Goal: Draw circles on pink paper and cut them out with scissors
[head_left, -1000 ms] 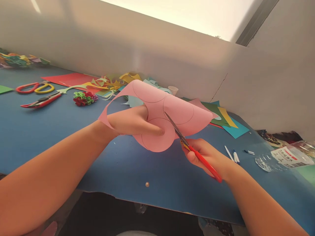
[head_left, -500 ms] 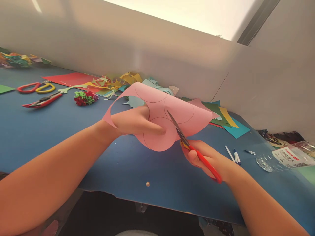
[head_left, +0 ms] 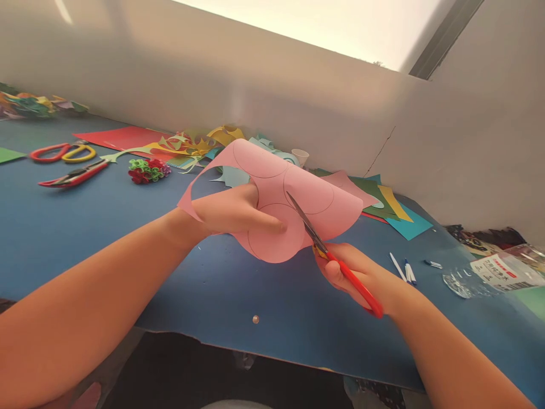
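Observation:
A curled sheet of pink paper (head_left: 315,190) with drawn circles is held above the blue table. My left hand (head_left: 242,210) is closed on it, the thumb lying across one circle and the other fingers hidden behind the sheet. My right hand (head_left: 349,272) grips scissors (head_left: 353,284) with red and yellow handles. Their blades point up and to the left, at the edge of the circle under my left thumb. One blade shows in front of the paper; the other is mostly hidden. A thin cut strip of the sheet loops over my left wrist.
On the left lie a second pair of scissors (head_left: 63,152), red-handled pliers (head_left: 74,175) and a curled paper flower piece (head_left: 148,170). Coloured paper sheets (head_left: 395,207) and scraps line the wall. Pens (head_left: 402,268) and a plastic bottle (head_left: 494,272) lie right. A bead (head_left: 256,319) sits near the front edge.
The right end of the pink paper has shifted slightly left and curled in a little. Both hands and the scissors stay almost in place.

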`<state>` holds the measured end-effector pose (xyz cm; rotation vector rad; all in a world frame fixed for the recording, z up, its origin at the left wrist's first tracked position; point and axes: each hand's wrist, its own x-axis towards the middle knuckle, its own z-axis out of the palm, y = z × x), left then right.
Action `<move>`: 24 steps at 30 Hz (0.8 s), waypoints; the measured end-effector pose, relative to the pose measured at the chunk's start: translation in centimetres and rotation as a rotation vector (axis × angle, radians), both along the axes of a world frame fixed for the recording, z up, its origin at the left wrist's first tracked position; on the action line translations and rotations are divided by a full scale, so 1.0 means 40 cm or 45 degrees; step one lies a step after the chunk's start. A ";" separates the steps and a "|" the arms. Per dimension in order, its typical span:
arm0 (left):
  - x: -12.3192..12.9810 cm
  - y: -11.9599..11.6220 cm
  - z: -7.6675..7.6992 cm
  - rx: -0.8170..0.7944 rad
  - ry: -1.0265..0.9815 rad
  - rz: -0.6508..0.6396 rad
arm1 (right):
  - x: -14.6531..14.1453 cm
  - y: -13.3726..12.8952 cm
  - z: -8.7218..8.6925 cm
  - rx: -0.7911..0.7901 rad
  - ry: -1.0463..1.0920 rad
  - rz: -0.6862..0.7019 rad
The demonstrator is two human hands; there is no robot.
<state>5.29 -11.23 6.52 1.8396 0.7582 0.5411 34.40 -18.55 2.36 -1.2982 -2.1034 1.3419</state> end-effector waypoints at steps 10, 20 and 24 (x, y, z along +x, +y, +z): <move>0.000 -0.003 0.005 -0.024 0.064 0.008 | 0.000 -0.001 0.012 -0.038 -0.059 -0.006; -0.005 0.007 0.000 0.021 0.021 -0.029 | 0.022 0.002 -0.015 -0.031 -0.049 -0.020; -0.006 0.004 0.003 0.015 0.047 -0.024 | 0.028 0.005 -0.022 -0.037 -0.061 -0.021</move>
